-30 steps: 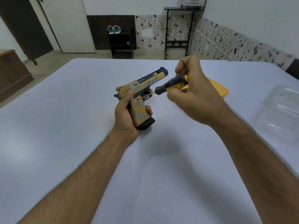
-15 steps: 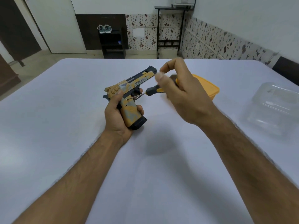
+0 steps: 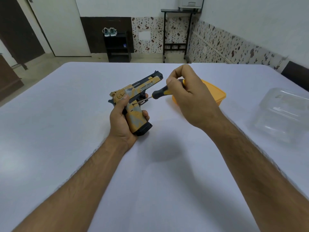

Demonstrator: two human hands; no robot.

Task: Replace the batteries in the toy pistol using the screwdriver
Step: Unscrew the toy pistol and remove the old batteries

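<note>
The toy pistol (image 3: pixel 136 94), tan and grey with a dark slide, stands butt-down on the white table (image 3: pixel 66 131), barrel pointing up and to the right. My left hand (image 3: pixel 121 121) is wrapped around its grip. My right hand (image 3: pixel 189 96) pinches the black and yellow screwdriver (image 3: pixel 160 92) by its handle. The thin metal shaft runs down-left and its tip rests on the top of the grip, just under the slide. No batteries are in sight.
An orange container lid (image 3: pixel 215 94) lies behind my right hand. A clear plastic tub (image 3: pixel 282 113) sits at the right edge of the table. Beyond the table are a dark shoe rack (image 3: pixel 117 46) and a black metal stand (image 3: pixel 177 34).
My right hand's fingers have shifted around the screwdriver handle, from a fist to a fingertip pinch. The tip stays on the pistol's grip. My left hand keeps its hold.
</note>
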